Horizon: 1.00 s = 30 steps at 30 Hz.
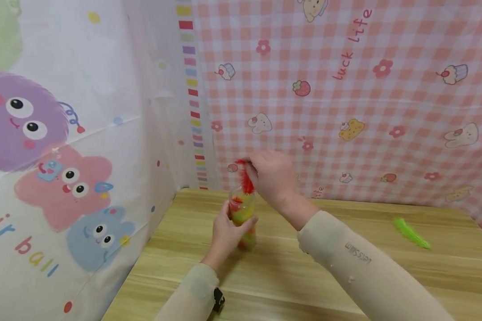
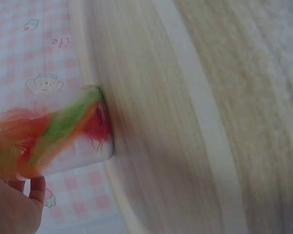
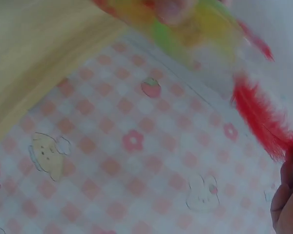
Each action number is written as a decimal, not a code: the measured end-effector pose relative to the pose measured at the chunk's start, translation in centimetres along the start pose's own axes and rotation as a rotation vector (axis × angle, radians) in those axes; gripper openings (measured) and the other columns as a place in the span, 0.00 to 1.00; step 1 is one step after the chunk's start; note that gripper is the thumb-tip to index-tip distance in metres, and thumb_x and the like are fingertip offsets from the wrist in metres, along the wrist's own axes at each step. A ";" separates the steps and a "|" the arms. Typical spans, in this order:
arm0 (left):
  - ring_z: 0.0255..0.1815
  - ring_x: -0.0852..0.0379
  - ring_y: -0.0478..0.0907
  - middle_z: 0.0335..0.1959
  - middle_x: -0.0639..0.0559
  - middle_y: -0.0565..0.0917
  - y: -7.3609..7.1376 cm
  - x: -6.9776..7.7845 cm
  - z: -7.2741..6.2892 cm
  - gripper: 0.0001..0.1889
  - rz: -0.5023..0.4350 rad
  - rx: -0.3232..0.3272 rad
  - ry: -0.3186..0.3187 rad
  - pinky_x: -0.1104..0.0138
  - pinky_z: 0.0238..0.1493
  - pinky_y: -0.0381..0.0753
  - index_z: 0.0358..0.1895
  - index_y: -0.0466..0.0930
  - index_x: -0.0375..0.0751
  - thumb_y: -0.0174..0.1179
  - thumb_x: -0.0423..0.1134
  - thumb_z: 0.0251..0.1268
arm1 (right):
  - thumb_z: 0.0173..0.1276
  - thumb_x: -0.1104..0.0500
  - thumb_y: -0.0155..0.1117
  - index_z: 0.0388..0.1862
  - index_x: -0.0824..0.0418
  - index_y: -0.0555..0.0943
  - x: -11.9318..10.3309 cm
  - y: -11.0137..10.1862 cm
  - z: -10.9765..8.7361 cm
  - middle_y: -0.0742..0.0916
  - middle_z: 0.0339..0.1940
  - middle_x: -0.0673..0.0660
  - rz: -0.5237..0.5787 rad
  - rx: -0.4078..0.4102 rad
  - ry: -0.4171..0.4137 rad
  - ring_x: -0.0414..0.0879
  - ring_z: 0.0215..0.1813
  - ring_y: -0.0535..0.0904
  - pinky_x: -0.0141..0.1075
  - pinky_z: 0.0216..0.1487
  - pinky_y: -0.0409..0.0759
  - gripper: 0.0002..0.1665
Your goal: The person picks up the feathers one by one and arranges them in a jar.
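My left hand (image 1: pixel 226 229) grips a clear plastic jar (image 1: pixel 243 218) standing on the wooden table, thumb and fingers on opposite sides. Inside it, orange, green, yellow and red feathers (image 2: pixel 63 126) press against the wall in the left wrist view. Above the jar's open mouth, my right hand (image 1: pixel 275 178) pinches a red feather (image 3: pixel 261 114) by one end, and its other end hangs down toward the rim. Another red feather (image 1: pixel 237 201) shows just inside the mouth.
A bright green feather (image 1: pixel 411 232) lies on the right side of the table (image 1: pixel 305 276). Behind the table hangs a pink checked cloth (image 1: pixel 325 111), and a white cloth with cartoon figures (image 1: pixel 116 147) covers the left side. A black strap piece (image 1: pixel 218 299) sits by my left sleeve.
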<state>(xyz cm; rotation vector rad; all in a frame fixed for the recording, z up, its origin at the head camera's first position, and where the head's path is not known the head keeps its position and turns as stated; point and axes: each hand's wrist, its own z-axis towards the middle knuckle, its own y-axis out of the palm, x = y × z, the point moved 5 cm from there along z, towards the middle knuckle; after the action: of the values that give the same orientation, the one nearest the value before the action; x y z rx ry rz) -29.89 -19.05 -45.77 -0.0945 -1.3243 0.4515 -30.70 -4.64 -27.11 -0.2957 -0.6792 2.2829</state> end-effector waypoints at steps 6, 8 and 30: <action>0.57 0.51 0.85 0.59 0.51 0.89 0.1 0.0 -0.1 0.37 -0.005 -0.001 0.009 0.50 0.64 0.83 0.69 0.74 0.51 0.82 0.52 0.58 | 0.76 0.55 0.71 0.47 0.52 0.90 0.0 2.2 -2.0 0.94 0.39 0.49 0.186 -0.288 0.228 0.45 0.38 0.89 0.40 0.39 0.89 0.05; 0.58 0.50 0.85 0.59 0.50 0.88 0.1 0.0 -0.1 0.37 -0.006 0.001 0.010 0.50 0.65 0.83 0.69 0.74 0.51 0.81 0.51 0.58 | 0.77 0.52 0.70 0.47 0.51 0.90 0.4 2.9 -2.6 0.94 0.39 0.49 0.277 -0.437 0.362 0.43 0.38 0.88 0.38 0.37 0.88 0.06; 0.59 0.49 0.85 0.60 0.49 0.88 0.1 -0.1 -0.1 0.37 -0.009 0.023 0.012 0.47 0.66 0.83 0.69 0.74 0.50 0.82 0.51 0.57 | 0.85 0.52 0.59 0.58 0.59 0.88 2.3 1.6 -2.8 0.91 0.50 0.56 0.400 -0.586 0.433 0.48 0.46 0.85 0.45 0.49 0.88 0.17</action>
<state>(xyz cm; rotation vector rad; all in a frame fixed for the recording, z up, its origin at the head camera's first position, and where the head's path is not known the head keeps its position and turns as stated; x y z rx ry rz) -29.88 -18.99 -45.90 -0.0719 -1.3069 0.4579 -32.18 -2.96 -30.34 -1.2581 -1.1158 2.2079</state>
